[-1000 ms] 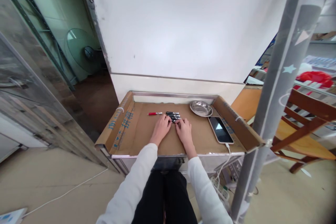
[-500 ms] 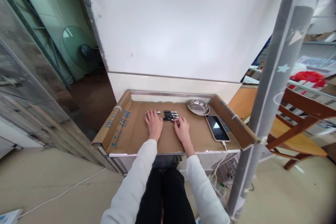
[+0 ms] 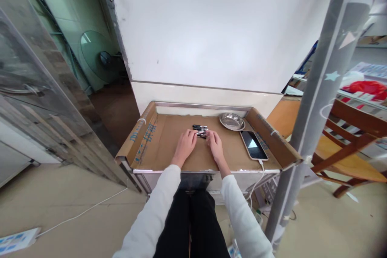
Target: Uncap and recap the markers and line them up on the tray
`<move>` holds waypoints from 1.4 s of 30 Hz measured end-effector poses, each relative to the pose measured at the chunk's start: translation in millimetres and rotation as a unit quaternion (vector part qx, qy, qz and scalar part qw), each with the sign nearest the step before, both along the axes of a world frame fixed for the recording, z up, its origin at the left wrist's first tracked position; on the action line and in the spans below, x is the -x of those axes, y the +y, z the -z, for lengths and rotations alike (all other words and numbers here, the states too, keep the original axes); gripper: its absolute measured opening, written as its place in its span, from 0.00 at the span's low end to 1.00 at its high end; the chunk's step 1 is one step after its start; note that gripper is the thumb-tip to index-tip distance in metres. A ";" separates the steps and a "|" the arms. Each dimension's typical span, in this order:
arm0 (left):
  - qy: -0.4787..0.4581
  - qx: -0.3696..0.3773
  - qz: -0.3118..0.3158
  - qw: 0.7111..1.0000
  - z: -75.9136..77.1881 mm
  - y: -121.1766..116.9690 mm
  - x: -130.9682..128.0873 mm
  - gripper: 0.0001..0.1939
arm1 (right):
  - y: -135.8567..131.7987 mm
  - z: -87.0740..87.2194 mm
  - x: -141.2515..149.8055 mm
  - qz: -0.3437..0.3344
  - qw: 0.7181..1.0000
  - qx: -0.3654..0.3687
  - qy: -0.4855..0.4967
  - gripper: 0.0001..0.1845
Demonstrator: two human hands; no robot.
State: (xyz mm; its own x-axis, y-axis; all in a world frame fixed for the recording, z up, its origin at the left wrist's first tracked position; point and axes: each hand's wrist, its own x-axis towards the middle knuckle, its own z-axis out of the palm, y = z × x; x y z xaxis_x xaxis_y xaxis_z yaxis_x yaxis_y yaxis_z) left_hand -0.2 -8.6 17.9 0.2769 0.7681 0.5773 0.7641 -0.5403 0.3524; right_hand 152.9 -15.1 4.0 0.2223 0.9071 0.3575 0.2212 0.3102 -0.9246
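Note:
Several dark marker pens (image 3: 200, 126) with pale bands lie side by side near the middle of a cardboard-lined tabletop (image 3: 169, 129). My left hand (image 3: 186, 144) is at their near left end, thumb and fingertips closed on the end of a marker. From the right, my right hand (image 3: 214, 145) meets the near pens with its fingers bent together around a marker's other end. The fingertips partly cover the nearest pens, so I cannot tell whether both hands grip the same one.
A shallow round metal dish (image 3: 232, 121) sits at the back right. In front of it lies a phone (image 3: 254, 145) with a white charging cable (image 3: 260, 168) running over the front edge. Folded cardboard walls (image 3: 273, 139) border the sides, and a grey post (image 3: 311, 100) stands on the right.
My left hand has moved right from the bare cardboard to the pens, and the small white piece beside it no longer shows there. My right hand stays at the pens. The view has shifted slightly.

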 end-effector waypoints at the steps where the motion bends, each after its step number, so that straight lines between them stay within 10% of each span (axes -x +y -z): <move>1: 0.012 0.001 0.036 0.999 -1.4 -3.9 -0.2 0.13 | -1.0 -1.0 0.9 -0.024 0.999 0.012 0.022 0.23; 12: -0.124 0.025 0.019 0.992 5.1 6.4 1.4 0.14 | 2.1 2.8 -8.4 -0.096 0.969 0.077 0.216 0.17; 23: -0.060 0.024 0.172 0.983 0.6 -2.8 -2.4 0.21 | 8.5 10.5 -14.4 -0.127 0.945 0.085 0.289 0.12; 42: -0.213 0.000 0.051 0.976 -2.8 0.4 3.0 0.10 | 3.0 4.3 -15.5 -0.114 0.942 0.107 0.297 0.16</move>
State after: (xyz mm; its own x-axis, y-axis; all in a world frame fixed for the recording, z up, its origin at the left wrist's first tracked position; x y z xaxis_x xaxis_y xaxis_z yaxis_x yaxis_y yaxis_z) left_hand -3.2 -8.2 20.8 0.0875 0.7489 0.6569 0.4903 -0.6064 0.6260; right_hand 168.3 -12.1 -0.3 0.1160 0.9926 0.0351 -0.4046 0.0795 -0.9110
